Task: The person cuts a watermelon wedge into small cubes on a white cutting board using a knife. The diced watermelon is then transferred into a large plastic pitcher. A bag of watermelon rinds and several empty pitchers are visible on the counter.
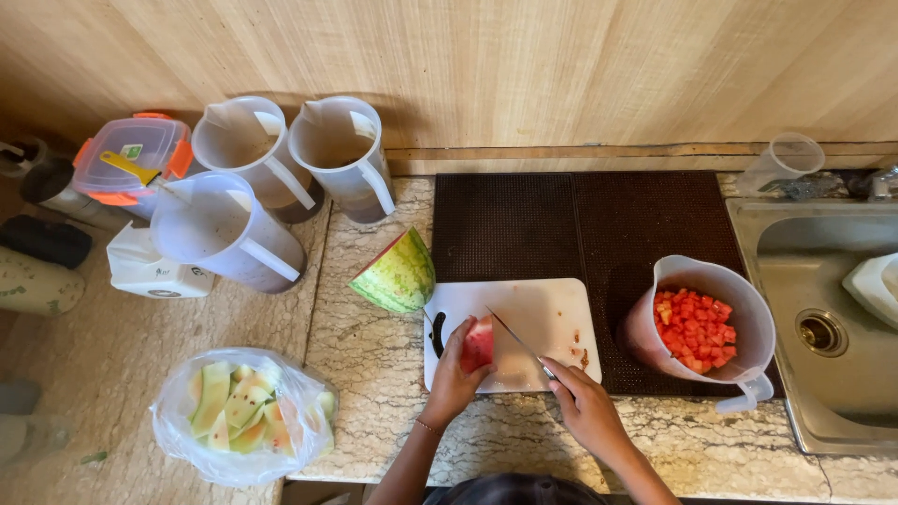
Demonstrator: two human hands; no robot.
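My left hand (456,372) grips a red piece of watermelon (479,342) standing on the white cutting board (552,313). My right hand (582,400) holds a knife (513,335), its blade angled up to the left and touching the right side of the piece. A large green-skinned watermelon chunk (398,273) rests at the board's upper left corner. To the right stands a clear pitcher (716,323) holding red watermelon cubes.
Three empty clear pitchers (271,178) stand at the back left beside a lidded plastic box (131,159). A plastic bag of rinds (241,411) lies at the front left. A dark mat (599,224) lies behind the board. A steel sink (823,318) is at right.
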